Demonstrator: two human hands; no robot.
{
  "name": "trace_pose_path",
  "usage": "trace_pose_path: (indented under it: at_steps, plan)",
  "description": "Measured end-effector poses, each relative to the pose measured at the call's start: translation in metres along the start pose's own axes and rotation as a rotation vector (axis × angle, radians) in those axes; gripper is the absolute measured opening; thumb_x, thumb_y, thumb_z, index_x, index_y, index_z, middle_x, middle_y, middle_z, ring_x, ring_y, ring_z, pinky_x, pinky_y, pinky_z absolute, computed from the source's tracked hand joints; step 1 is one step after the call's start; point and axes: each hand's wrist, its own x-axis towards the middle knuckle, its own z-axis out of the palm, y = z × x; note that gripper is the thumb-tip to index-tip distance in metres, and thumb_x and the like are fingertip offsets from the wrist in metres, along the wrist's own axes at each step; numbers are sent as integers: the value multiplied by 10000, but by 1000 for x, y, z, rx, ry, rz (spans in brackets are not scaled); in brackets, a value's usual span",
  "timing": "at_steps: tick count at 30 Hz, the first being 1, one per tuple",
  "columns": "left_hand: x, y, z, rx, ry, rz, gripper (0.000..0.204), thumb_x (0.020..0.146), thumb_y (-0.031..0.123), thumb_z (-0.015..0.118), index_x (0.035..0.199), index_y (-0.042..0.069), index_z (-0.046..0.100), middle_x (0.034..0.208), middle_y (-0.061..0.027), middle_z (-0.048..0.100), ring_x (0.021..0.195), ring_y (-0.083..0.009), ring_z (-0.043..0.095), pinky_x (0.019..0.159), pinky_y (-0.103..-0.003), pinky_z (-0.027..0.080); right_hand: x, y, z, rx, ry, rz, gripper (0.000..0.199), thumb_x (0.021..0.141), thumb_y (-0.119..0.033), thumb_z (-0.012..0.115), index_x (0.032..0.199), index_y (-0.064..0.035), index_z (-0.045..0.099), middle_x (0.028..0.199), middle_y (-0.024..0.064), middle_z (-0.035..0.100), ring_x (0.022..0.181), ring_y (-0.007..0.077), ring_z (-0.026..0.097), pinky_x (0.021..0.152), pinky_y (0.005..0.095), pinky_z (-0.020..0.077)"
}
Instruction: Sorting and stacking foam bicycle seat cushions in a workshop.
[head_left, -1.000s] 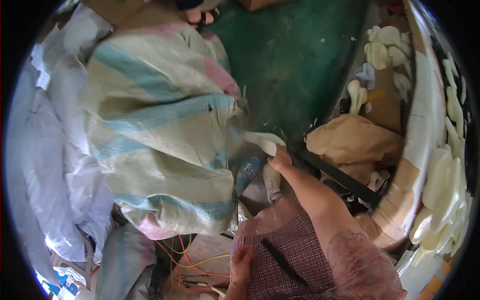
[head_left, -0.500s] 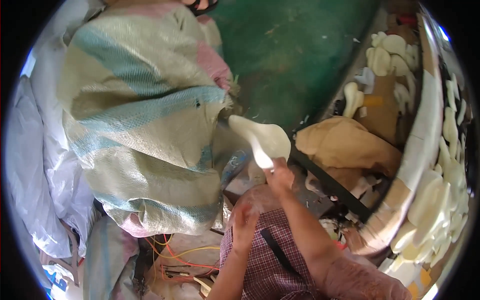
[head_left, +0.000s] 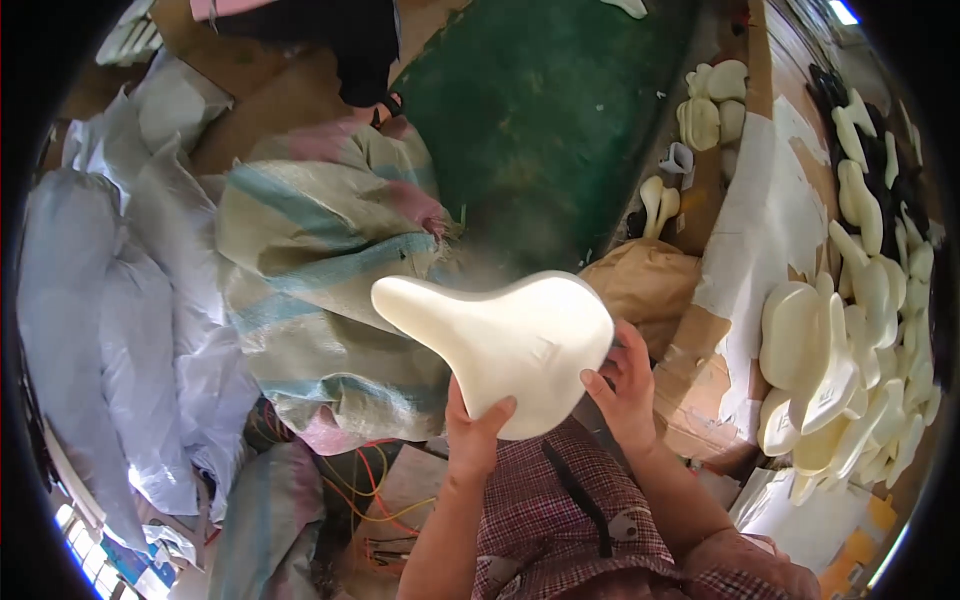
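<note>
A cream-coloured foam bicycle saddle pad (head_left: pixel 515 340) is held up in front of me, its narrow nose toward the left and its wide end toward the right. My left hand (head_left: pixel 472 430) grips its lower edge, thumb on the face I see and the other fingers hidden behind. At the wide end my right hand (head_left: pixel 625 385) pinches the rim between thumb and fingers. Beyond the pad lies a large woven sack (head_left: pixel 320 290) with blue-green and pink stripes.
Many similar pads (head_left: pixel 825 370) are piled at the right, behind a cardboard wall (head_left: pixel 735 290). Brown paper (head_left: pixel 645 285) lies nearer. White plastic bags (head_left: pixel 130 350) stand at the left. Another person's dark-clothed leg (head_left: pixel 365 50) shows by the green floor (head_left: pixel 540 110).
The pad has turned from tilted in my right hand alone to broadside in both hands. My left hand has risen to its lower edge. The view has shifted, showing more of the surroundings.
</note>
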Motion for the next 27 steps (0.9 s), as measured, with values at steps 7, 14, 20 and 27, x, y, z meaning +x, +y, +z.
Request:
trace_pose_path:
  at_steps: [7, 14, 20, 27]
  plan:
    - [-52, 5, 37, 268, -184, -193, 665, 711, -19, 651, 1306, 8, 355, 1193, -88, 512, 1075, -188, 501, 926, -330, 402, -53, -14, -66, 294, 5, 206, 501, 816, -138, 668, 1235, -18, 421, 1157, 99, 518, 1002, 145, 517, 871, 308, 446]
    - [-70, -60, 73, 511, -267, -184, 431, 831, 179, 615, 1191, -16, 478, 1088, -156, 581, 956, -274, 592, 815, -404, 499, -202, 14, -114, 10, 236, 187, 467, 758, -169, 706, 1130, -34, 457, 1010, 98, 572, 957, 221, 556, 825, 364, 465]
    - [-104, -132, 111, 842, -531, -446, 444, 840, 252, 563, 1143, -66, 501, 1051, -159, 596, 880, -255, 617, 761, -396, 511, -342, 41, -155, 499, 492, 365, 408, 766, -127, 675, 1113, -73, 467, 952, 51, 575, 816, 159, 586, 691, 326, 499]
    - [-108, -141, 130, 991, -896, -559, 442, 896, 414, 495, 1201, 94, 479, 1024, -87, 608, 756, -163, 614, 633, -261, 483, -567, 71, -338, 332, 1252, -102, 391, 937, -336, 422, 1100, 6, 521, 1109, 131, 562, 1032, 238, 533, 945, 381, 413]
